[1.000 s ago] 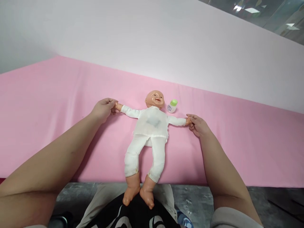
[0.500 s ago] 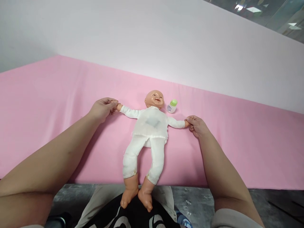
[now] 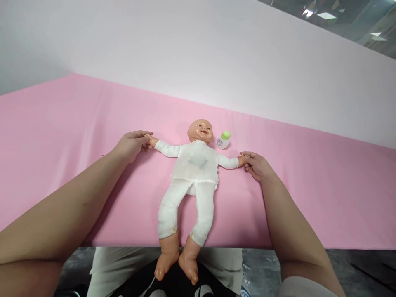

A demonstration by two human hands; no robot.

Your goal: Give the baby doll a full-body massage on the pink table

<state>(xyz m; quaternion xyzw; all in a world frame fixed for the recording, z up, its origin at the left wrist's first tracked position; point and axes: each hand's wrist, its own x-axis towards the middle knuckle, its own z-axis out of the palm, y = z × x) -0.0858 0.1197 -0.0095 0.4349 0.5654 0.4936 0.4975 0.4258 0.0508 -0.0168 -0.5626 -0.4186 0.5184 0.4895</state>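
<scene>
A baby doll (image 3: pixel 194 165) with a white cloth body and plastic head, hands and feet lies on its back on the pink-covered table (image 3: pixel 241 214). Its arms are stretched out sideways, and its feet stick out past the near edge. My left hand (image 3: pixel 133 145) pinches the doll's hand on the left side between thumb and fingers. On the other side, my right hand (image 3: pixel 254 165) grips the doll's other hand by its fingers. A small white bottle with a green cap (image 3: pixel 223 141) stands beside the doll's head, touched by neither hand.
A white wall or partition (image 3: pixel 173 53) rises behind the table, with glass (image 3: pixel 346 24) above it at the upper right. My own legs (image 3: pixel 105 268) are close against the table's near edge, over a grey floor (image 3: pixel 260 268).
Both hands still hold the doll's hands, with slightly looser-looking fingers that show more of them. The view has shifted a little, so doll and table edge sit slightly lower.
</scene>
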